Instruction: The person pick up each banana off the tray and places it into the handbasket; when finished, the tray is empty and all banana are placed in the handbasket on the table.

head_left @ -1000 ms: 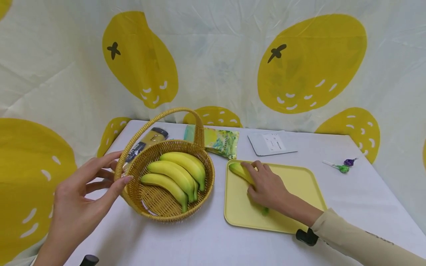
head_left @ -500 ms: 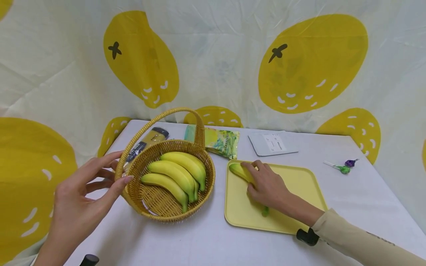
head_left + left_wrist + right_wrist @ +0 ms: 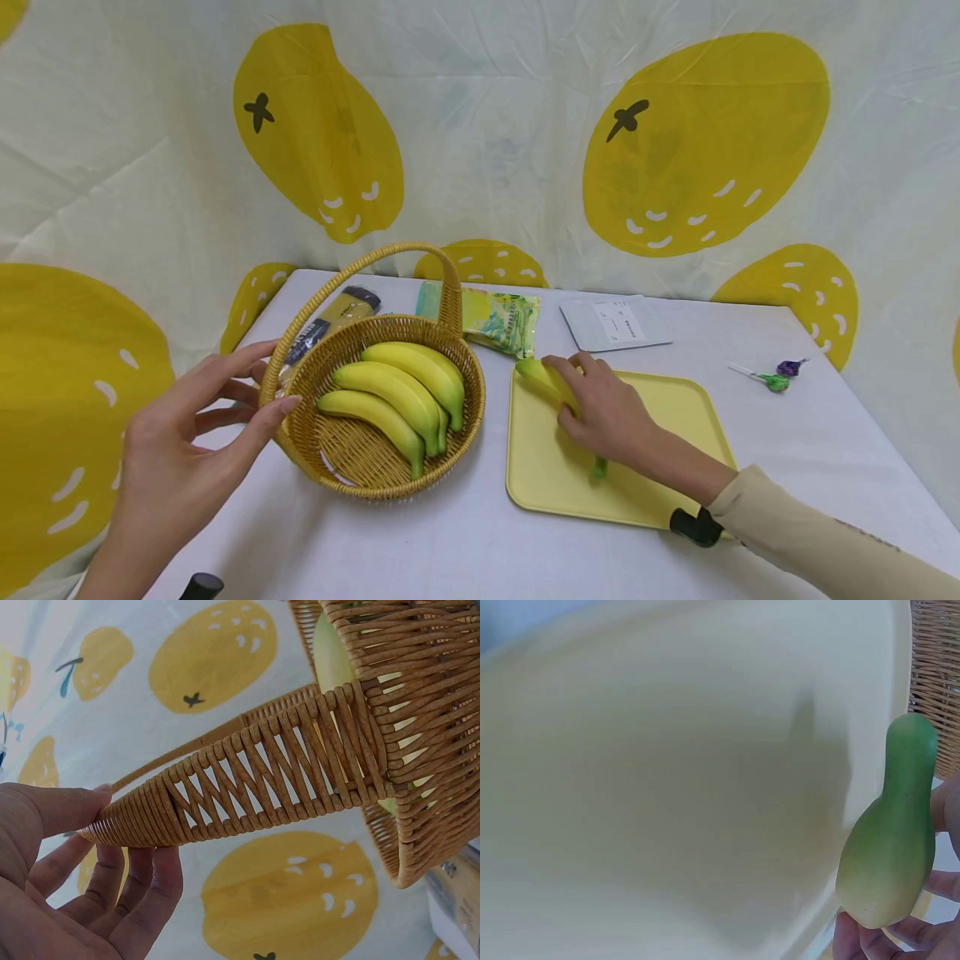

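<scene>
We saw a table (image 3: 465, 550) under a pale cloth, backed by a curtain (image 3: 495, 142) printed with big yellow fruit, and on the right half of the table lay a pale yellow tray (image 3: 675, 425), flat and near the front edge. Left of it, just apart, stood a woven basket (image 3: 360, 454) with an arched handle, holding three bananas (image 3: 397, 392) side by side. Our left hand (image 3: 180, 450) was at the basket's left rim; the left wrist view showed the thumb on top of the woven band (image 3: 247, 787) and the fingers (image 3: 142, 889) curled beneath it, so it gripped the rim. Our right hand (image 3: 607, 412) lay over the tray's far left corner with its fingers wrapped round a fourth banana (image 3: 543, 379), whose yellow end stuck out past the knuckles toward the basket; in the right wrist view its green stem end (image 3: 896, 832) stood clear above the tray surface, lifted off it. Behind the basket lay a dark-capped yellow tube (image 3: 333, 321) and a green and yellow packet (image 3: 498, 321), further right a white pouch (image 3: 615, 323), and at the far right two small wrapped lollipops (image 3: 776, 375), well apart from the tray
</scene>
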Action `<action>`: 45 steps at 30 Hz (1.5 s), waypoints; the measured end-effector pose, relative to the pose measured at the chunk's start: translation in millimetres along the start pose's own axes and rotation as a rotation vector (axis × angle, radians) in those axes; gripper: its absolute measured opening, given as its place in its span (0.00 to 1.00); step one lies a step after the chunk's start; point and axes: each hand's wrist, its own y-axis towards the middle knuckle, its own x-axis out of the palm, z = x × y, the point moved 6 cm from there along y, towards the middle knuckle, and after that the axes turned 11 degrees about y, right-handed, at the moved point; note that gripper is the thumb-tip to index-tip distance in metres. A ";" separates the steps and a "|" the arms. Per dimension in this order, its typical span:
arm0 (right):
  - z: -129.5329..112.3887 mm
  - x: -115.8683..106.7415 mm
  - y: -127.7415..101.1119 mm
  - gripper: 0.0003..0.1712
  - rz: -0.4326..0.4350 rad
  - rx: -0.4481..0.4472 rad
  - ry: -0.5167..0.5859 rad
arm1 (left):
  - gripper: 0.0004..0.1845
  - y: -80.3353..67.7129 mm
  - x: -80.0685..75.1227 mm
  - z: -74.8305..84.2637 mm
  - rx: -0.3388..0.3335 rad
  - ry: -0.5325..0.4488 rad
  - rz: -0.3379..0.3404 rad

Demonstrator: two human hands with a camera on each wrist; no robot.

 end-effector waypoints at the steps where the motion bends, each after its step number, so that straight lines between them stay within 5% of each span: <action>1: -0.5 -1.4 0.8 0.38 0.001 -0.006 -0.002 | 0.41 0.1 0.1 0.0 0.000 0.001 -0.001; 16: -22.3 -22.5 17.4 0.37 -0.003 -0.084 -0.006 | 0.40 -1.2 0.0 -0.9 0.001 -0.005 0.004; 37: -92.9 -39.2 47.2 0.36 -0.085 -0.233 -0.023 | 0.39 -2.5 1.0 -2.8 -0.031 0.001 -0.007; 45: -117.6 -38.6 59.1 0.36 -0.117 -0.260 0.006 | 0.40 1.2 0.2 0.5 0.021 -0.017 0.000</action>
